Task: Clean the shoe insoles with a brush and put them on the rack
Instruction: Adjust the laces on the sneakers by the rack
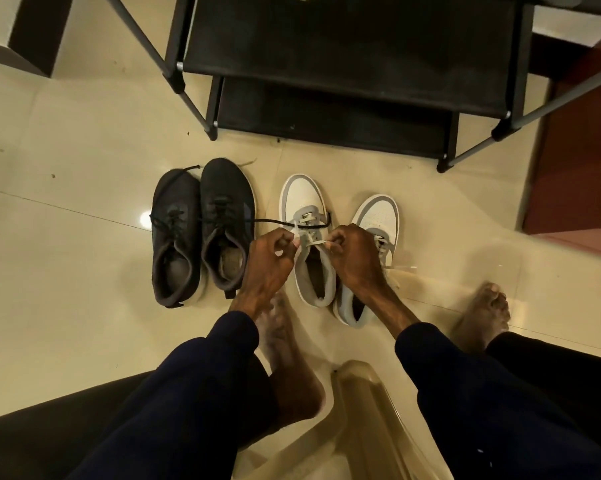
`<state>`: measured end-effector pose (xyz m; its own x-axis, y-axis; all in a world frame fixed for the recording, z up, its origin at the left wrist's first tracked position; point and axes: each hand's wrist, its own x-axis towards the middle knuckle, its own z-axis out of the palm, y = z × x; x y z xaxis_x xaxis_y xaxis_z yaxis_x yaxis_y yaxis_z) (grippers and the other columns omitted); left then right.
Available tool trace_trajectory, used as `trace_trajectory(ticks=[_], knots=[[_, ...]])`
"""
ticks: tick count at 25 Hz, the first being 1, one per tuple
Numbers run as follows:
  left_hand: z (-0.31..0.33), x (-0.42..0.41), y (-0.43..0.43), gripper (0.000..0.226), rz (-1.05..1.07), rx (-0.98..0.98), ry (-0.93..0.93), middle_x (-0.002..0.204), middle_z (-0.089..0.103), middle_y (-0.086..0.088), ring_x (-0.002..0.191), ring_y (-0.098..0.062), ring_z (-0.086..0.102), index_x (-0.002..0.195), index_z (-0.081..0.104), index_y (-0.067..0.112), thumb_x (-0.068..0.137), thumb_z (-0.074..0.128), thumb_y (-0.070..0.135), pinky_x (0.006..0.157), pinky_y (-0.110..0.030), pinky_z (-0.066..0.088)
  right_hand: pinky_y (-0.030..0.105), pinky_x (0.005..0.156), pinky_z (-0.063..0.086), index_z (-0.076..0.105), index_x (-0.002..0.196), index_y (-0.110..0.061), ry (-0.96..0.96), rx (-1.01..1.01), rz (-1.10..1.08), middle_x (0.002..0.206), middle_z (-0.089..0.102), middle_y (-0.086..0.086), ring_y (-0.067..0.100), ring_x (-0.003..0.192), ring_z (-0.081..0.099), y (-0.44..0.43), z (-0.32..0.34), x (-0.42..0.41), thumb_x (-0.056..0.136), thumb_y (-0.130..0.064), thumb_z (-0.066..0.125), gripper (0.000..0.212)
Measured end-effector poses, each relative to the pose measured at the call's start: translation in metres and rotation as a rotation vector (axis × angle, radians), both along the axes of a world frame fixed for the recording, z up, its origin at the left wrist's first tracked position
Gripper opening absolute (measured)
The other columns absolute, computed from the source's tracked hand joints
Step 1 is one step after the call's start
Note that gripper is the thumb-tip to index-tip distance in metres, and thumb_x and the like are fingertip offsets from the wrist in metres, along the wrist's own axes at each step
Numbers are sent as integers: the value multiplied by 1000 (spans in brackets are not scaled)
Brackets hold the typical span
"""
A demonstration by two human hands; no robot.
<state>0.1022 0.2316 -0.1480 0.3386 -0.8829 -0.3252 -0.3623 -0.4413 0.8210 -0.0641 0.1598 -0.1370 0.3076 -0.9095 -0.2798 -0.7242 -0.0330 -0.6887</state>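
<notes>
Two pairs of shoes stand on the tiled floor. The left white-and-grey sneaker (304,199) sits in the middle, and both my hands work at its laces. My left hand (269,258) pinches a white lace on the shoe's left side. On the right side my right hand (352,252) pinches the other lace end. The second white sneaker (378,216) stands just right of it, partly behind my right wrist. A pair of black sneakers (202,230) stands to the left, one black lace trailing across toward the white shoe. No brush is in view.
The black shoe rack (326,64) stands beyond the shoes with two fabric shelves and thin metal legs. My bare feet (486,313) rest on the floor near the shoes. A translucent plastic stool (361,427) is beneath me. A reddish door or panel is at right.
</notes>
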Motion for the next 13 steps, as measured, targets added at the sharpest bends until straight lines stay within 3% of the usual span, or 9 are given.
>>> trace_trajectory(ticks=[5, 8, 11, 13], knots=[[22, 21, -12, 23, 169, -29, 107, 67, 59, 3, 54, -6, 52, 88, 67, 7, 105, 55, 19, 48, -21, 46, 36, 70, 58, 75, 82, -10, 91, 102, 129, 80, 74, 2, 17, 77, 69, -19, 9, -13, 85, -2, 63, 15], [24, 29, -18, 34, 182, 76, -152, 66, 63, -1, 52, -9, 53, 83, 69, 11, 104, 53, 32, 50, -25, 41, 33, 70, 57, 76, 80, -11, 105, 116, 153, 77, 74, 3, 19, 77, 69, -26, 13, -11, 84, -6, 65, 13], [17, 26, -15, 26, 19, 182, -397, 90, 74, -2, 75, -20, 66, 96, 75, 17, 96, 59, 37, 67, -37, 57, 26, 70, 52, 78, 78, -11, 32, 41, 223, 75, 74, 0, 14, 75, 68, -32, 21, -4, 82, -7, 70, 9], [12, 17, -10, 28, -170, 90, -517, 116, 69, -4, 104, -26, 61, 113, 73, 17, 86, 71, 23, 86, -45, 56, 26, 71, 53, 78, 78, -12, 2, 24, 281, 76, 75, -2, 11, 74, 67, -36, 23, -2, 82, -9, 73, 7]])
